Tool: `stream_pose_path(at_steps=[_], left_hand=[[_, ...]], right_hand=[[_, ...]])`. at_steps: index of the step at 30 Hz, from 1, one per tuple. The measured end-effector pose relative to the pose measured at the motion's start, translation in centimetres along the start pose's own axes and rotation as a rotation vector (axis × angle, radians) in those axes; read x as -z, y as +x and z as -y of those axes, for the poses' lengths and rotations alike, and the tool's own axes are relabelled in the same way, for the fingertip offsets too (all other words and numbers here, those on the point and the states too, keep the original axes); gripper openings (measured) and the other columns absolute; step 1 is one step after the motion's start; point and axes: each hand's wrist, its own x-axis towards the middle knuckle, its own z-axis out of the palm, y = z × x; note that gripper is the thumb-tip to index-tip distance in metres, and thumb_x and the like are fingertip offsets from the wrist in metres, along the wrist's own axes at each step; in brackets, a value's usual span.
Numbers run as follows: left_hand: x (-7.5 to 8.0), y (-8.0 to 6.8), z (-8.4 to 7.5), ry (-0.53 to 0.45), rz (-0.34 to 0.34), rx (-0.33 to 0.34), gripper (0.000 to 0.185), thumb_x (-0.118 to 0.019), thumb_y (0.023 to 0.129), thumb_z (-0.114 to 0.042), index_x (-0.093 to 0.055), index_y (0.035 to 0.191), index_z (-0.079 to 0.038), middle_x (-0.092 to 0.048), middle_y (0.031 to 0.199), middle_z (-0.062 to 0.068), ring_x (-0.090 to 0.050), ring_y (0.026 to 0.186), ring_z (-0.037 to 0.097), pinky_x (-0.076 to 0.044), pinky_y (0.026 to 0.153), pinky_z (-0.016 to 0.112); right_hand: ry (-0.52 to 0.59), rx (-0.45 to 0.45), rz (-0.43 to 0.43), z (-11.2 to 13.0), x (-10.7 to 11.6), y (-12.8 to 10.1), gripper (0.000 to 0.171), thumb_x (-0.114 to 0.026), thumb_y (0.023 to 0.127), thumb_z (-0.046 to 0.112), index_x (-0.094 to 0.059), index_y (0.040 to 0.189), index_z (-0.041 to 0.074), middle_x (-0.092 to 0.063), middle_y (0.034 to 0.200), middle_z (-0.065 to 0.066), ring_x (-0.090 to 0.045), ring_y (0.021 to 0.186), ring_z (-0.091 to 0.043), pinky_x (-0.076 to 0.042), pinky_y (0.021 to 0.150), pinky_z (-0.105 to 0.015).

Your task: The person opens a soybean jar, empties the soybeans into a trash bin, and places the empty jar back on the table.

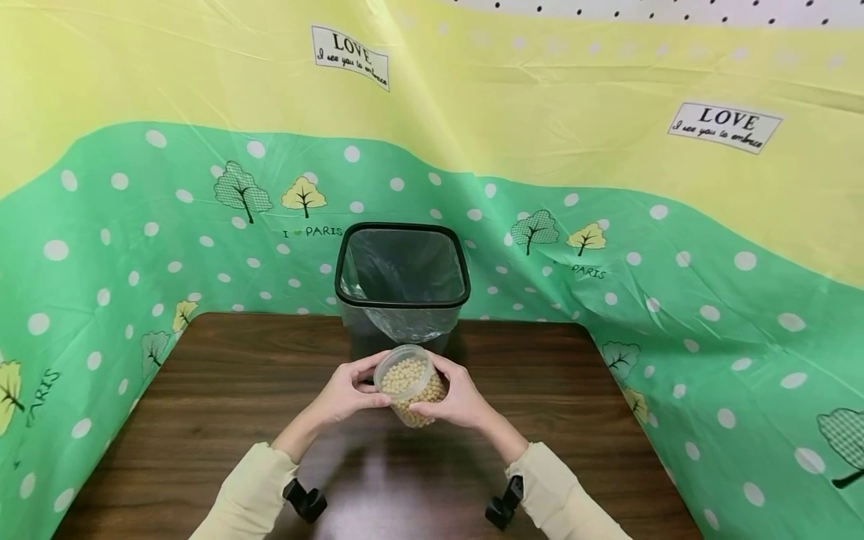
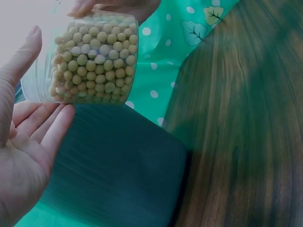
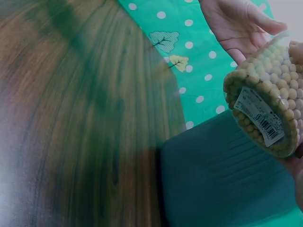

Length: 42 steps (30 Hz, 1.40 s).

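Note:
Both hands hold a clear plastic jar [image 1: 413,405] of round beige soybeans [image 2: 94,61] in front of a dark trash bin [image 1: 405,304]. My left hand [image 1: 343,391] is at its translucent top end, thumb on one side and fingers on the other. Round the jar's body, my right hand [image 1: 462,395] grips with its thumb across the near side. The jar tilts, its top toward the left hand. In the right wrist view its base shows a white barcode label [image 3: 259,116]. Beans fill most of the jar.
A clear plastic liner [image 1: 412,324] hangs over the bin's black rim. The bin stands at the back edge of a dark wooden table [image 1: 270,367]. Behind and on both sides hangs a green and yellow printed cloth [image 1: 202,199]. Black wrist mounts [image 1: 307,501] sit below both sleeves.

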Motion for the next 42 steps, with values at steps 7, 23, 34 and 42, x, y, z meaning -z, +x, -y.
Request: stream_pose_path(at_steps=[7,23,34,42], left_hand=[[0.0,0.1,0.2,-0.035,-0.047,0.004,0.071,-0.073,0.074,-0.005,-0.036,0.133,0.011,-0.043,0.126,0.034,-0.061,0.097,0.013,-0.051,0.078,0.027],[-0.7,0.6,0.2,-0.126,-0.093,-0.085,0.079,-0.079,0.069,-0.017,-0.038,0.127,0.017,-0.04,0.125,0.038,-0.054,0.106,0.008,-0.049,0.082,0.022],[-0.9,0.9,0.5,-0.122,-0.143,-0.116,0.081,-0.081,0.066,-0.018,-0.04,0.126,0.018,-0.041,0.125,0.037,-0.054,0.107,0.008,-0.048,0.083,0.023],[-1.4,1.2,0.0,-0.063,-0.169,-0.149,0.073,-0.08,0.066,-0.009,-0.044,0.125,0.014,-0.049,0.125,0.025,-0.05,0.111,0.006,-0.046,0.086,0.022]], right_hand=[[0.0,0.014,-0.027,-0.1,-0.2,0.1,0.071,-0.079,0.063,0.004,-0.047,0.125,-0.009,-0.058,0.113,-0.021,-0.056,0.099,-0.029,-0.047,0.084,-0.03],[0.086,-0.029,0.019,-1.4,0.3,0.2,0.069,-0.077,0.066,0.0,-0.047,0.128,-0.005,-0.058,0.114,-0.018,-0.055,0.1,-0.02,-0.047,0.083,-0.028],[-0.002,-0.005,-0.021,0.2,0.3,0.3,0.07,-0.079,0.064,0.004,-0.048,0.126,-0.007,-0.059,0.112,-0.019,-0.057,0.097,-0.027,-0.048,0.081,-0.029],[-0.043,0.072,-0.081,0.6,0.7,0.1,0.072,-0.081,0.06,0.004,-0.049,0.123,-0.008,-0.06,0.108,-0.021,-0.058,0.095,-0.031,-0.049,0.08,-0.03]])
